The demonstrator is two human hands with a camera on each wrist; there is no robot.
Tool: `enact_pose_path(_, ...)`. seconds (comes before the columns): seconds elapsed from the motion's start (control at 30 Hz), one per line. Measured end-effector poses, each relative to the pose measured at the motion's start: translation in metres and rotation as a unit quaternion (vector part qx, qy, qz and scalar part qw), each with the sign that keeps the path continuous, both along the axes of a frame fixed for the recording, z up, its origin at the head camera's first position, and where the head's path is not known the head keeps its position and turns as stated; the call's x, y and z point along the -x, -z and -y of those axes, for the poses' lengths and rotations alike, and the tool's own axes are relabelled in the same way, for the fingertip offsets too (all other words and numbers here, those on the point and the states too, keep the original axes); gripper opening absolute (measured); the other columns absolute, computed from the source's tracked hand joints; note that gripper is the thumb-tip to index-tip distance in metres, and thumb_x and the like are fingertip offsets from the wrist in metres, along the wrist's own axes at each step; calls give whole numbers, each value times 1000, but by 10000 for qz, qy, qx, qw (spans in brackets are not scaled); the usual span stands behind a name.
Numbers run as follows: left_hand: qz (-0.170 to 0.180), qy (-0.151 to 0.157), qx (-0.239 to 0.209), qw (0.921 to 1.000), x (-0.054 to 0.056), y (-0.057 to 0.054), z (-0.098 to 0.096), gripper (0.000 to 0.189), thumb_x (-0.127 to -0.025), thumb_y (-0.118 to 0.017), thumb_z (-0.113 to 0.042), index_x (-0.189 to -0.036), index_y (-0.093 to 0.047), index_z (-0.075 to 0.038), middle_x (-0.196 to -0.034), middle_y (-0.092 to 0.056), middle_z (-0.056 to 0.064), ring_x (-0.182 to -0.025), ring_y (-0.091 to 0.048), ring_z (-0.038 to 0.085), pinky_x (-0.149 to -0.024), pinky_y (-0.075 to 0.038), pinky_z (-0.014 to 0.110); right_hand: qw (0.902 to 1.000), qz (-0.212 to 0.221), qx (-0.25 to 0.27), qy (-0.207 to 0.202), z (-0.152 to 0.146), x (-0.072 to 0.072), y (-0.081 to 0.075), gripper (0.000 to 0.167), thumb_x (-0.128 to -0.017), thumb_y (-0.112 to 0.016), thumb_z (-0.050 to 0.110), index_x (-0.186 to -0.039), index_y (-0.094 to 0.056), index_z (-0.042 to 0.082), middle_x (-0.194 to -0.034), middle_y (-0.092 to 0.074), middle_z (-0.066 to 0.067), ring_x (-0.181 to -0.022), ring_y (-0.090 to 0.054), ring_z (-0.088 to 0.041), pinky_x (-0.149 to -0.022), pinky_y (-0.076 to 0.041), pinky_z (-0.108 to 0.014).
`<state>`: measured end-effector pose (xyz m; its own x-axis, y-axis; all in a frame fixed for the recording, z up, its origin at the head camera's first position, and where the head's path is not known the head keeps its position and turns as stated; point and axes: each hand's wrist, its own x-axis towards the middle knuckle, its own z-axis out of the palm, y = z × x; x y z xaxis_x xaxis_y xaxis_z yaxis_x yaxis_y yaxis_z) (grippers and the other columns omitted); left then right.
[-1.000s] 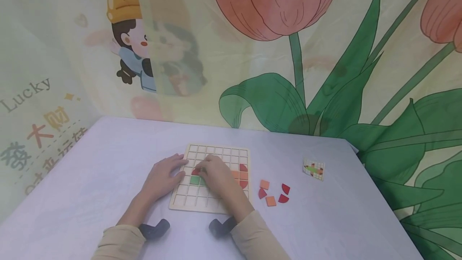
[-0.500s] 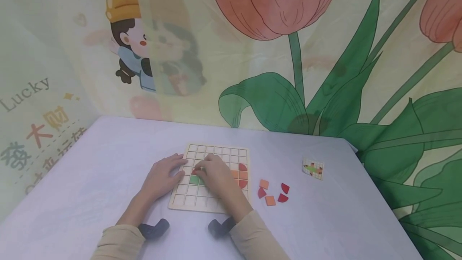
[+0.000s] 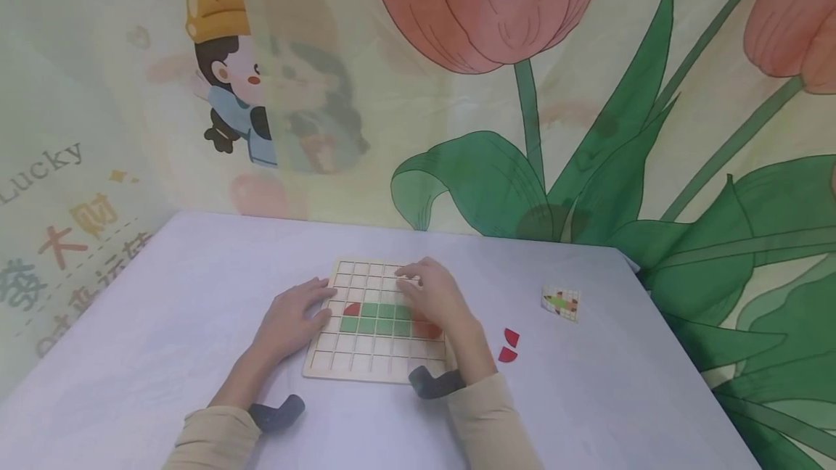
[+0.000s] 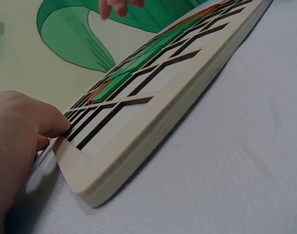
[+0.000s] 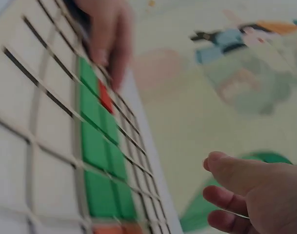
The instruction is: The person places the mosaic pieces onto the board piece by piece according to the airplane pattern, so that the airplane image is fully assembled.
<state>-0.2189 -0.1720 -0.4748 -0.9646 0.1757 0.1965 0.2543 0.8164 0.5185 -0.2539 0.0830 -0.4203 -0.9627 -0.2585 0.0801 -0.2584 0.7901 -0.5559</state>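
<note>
Across the white table (image 3: 196, 296) I have the gridded wooden board (image 3: 353, 363), my left hand (image 3: 290, 321) resting at its left edge, fingers spread, and my right hand (image 3: 440, 296) over its right side, thumb and fingers parted. Green squares (image 3: 368, 310) fill middle cells; two red quarter-circles (image 3: 508, 355) lie loose to the board's right.

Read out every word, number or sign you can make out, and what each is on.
"Lucky", on the left wall cloth
"發大财", on the same cloth, below it
A line below that: partly hidden by the table, not surely readable
Picture card: too small to read any text
Board and tiles: no text seen
</note>
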Motion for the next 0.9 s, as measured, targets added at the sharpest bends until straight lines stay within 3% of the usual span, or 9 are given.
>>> enact_pose_path(0.27,-119,37,19,9999,0,1,1,39,-89,-58,-22,-126,-61,-9,-141,-51,13,-134,-42,36,-111,-30,58,9921,753,53,997,-81,-3,-5,27,-87,-69,20,-114,-68,21,-110,-63,-4,-95,-55,-21,-75,-53,-32)
enact_pose_path(0.53,-18,61,87,9999,1,1,1,39,-90,-57,-23,-127,-60,-10,-142,-50,13,-135,-40,36,-111,-28,60,9786,1785,82,1022,-155,-29,2,32,-82,-74,17,-113,-68,19,-107,-62,-7,-100,-54,-23,-78,-55,-39)
enact_pose_path(0.7,-90,67,107,9999,1,-2,2,38,-90,-57,-22,-127,-60,-10,-141,-51,13,-134,-41,37,-110,-29,61,9713,2069,-53,1176,-173,-40,7,33,-76,-78,18,-109,-69,20,-107,-61,-6,-102,-52,-23,-81,-54,-42)
enact_pose_path(0.9,-28,93,24,10000,-2,-5,-1,38,-90,-57,-21,-127,-60,-9,-142,-50,13,-135,-40,37,-110,-28,60,9714,2119,65,1066,-167,-38,9,31,-76,-77,11,-105,-70,20,-104,-61,-5,-100,-52,-23,-79,-55,-39)
